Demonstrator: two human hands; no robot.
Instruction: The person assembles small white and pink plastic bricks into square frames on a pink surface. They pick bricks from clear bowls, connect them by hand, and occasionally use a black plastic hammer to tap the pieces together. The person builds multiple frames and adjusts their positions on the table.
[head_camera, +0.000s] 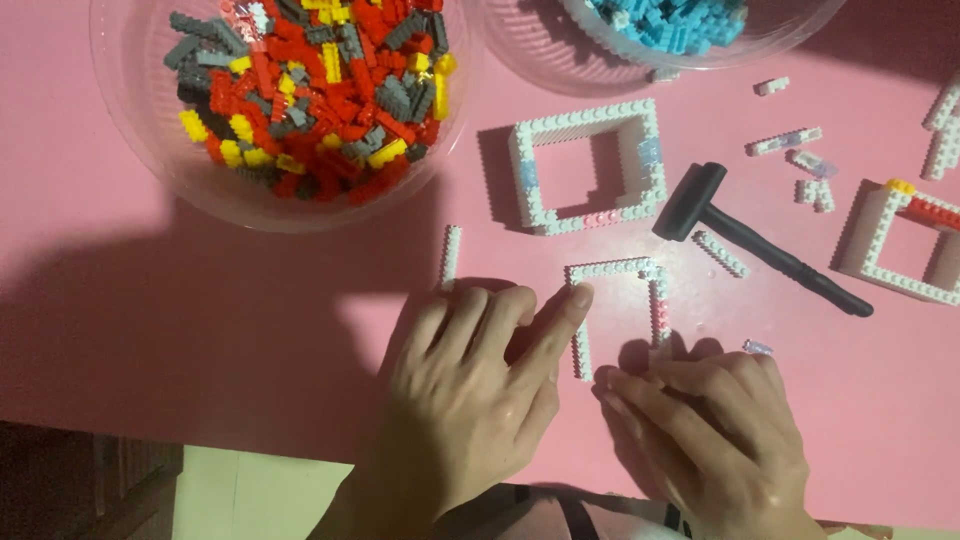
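A thin three-sided frame of small white bricks (640, 270) lies flat on the pink table (200, 330). My left hand (475, 400) rests palm down with its index fingertip pressing the frame's upper left corner. My right hand (715, 430) lies beside it, fingertips on the lower end of the frame's left strip and near its right strip. Neither hand holds anything. A single white brick strip (451, 255) lies just above my left hand.
A taller square white brick wall (590, 165) stands above the frame, a small black mallet (750, 235) to its right. A clear bowl of red, yellow and grey bricks (300, 90) sits top left, a bowl of blue bricks (670, 25) top right. Another white frame (900, 240) and loose pieces lie far right.
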